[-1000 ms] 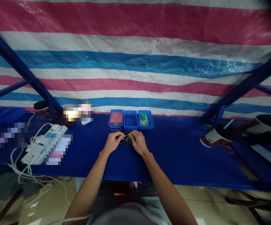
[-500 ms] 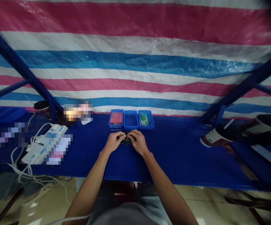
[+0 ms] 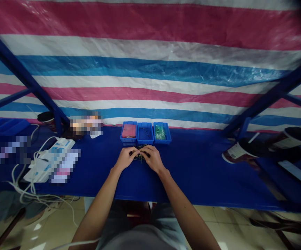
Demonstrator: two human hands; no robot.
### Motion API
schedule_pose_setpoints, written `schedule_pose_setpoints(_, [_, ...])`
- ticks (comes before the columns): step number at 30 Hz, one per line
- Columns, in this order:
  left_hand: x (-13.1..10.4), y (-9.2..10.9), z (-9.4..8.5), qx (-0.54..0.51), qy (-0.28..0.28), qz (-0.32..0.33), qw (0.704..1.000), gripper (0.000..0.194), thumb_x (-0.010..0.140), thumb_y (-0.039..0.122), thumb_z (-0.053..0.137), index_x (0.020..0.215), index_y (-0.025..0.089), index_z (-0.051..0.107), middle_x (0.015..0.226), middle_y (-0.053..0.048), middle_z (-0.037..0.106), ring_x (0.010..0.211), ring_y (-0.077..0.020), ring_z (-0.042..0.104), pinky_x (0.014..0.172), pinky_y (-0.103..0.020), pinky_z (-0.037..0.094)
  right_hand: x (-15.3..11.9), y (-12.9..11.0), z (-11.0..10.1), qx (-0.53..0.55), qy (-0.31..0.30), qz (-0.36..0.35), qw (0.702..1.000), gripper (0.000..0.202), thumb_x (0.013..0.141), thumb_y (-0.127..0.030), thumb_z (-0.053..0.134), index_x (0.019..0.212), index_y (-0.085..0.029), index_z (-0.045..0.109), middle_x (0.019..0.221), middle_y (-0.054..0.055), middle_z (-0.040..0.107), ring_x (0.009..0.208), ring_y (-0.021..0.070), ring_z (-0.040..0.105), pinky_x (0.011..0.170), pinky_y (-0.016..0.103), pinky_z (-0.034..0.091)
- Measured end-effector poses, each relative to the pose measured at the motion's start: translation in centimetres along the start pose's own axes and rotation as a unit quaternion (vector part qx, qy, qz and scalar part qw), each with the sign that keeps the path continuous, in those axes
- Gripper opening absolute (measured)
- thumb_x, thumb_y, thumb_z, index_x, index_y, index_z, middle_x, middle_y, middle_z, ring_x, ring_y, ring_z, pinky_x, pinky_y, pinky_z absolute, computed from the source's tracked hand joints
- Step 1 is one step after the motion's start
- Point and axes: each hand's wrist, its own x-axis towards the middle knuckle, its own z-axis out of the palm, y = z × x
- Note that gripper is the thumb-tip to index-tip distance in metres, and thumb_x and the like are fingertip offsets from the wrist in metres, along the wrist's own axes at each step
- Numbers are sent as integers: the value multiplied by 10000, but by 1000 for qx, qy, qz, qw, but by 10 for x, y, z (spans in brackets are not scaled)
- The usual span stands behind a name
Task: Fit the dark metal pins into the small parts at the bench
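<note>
My left hand (image 3: pixel 126 157) and my right hand (image 3: pixel 152 157) meet over a small heap of thin dark and yellowish strands (image 3: pixel 140 158) on the blue table (image 3: pixel 192 173). Both hands have thumb and fingers pinched together, their tips touching or nearly so. Whatever lies between the fingertips is too small to make out. Just beyond the hands stand three blue bins in a row: the left bin (image 3: pixel 129 140) with pink flat pieces, the middle bin (image 3: pixel 145 139) with a few thin dark pieces, and the right bin (image 3: pixel 163 141) with green pieces and clear wrapping.
On the left lie a white power strip (image 3: pixel 59 149) and tangled white cables (image 3: pixel 22 187). Dark cups (image 3: pixel 235 152) stand at the right near a phone (image 3: pixel 298 173). Blue frame bars (image 3: pixel 267 90) slope at both sides before a striped sheet (image 3: pixel 150 76).
My right fingertips have shifted slightly left, closing the gap to my left fingertips. The bins have not moved.
</note>
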Motion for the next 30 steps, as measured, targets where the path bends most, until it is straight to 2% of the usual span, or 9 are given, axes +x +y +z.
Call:
schedule_pose_setpoints(16, [0, -1, 1, 3, 7, 17, 1000, 255, 945, 322, 561, 825, 172, 728, 766, -22, 726, 689, -143, 633, 670, -237, 441, 2, -5, -4, -34, -5, 23, 999, 135, 973, -255, 571, 931, -233, 698, 946, 39, 695, 904, 188, 622, 841, 323, 404])
schedule_pose_setpoints(26, [-1, 0, 1, -2, 3, 15, 1000, 288, 950, 364, 547, 842, 169, 728, 781, -43, 728, 718, -163, 647, 719, -254, 474, 3, -8, -4, -100, -8, 45, 994, 336, 1025, -311, 450, 736, -207, 584, 762, 26, 633, 762, 178, 570, 745, 309, 364])
schedule_pose_setpoints(30, [0, 1, 1, -4, 8, 9, 1000, 296, 948, 372, 549, 831, 164, 725, 761, -36, 724, 689, -154, 633, 687, -244, 461, 3, -8, -6, -76, -6, 47, 996, 330, 1029, -332, 436, 779, -210, 613, 780, 33, 644, 775, 184, 580, 750, 308, 390])
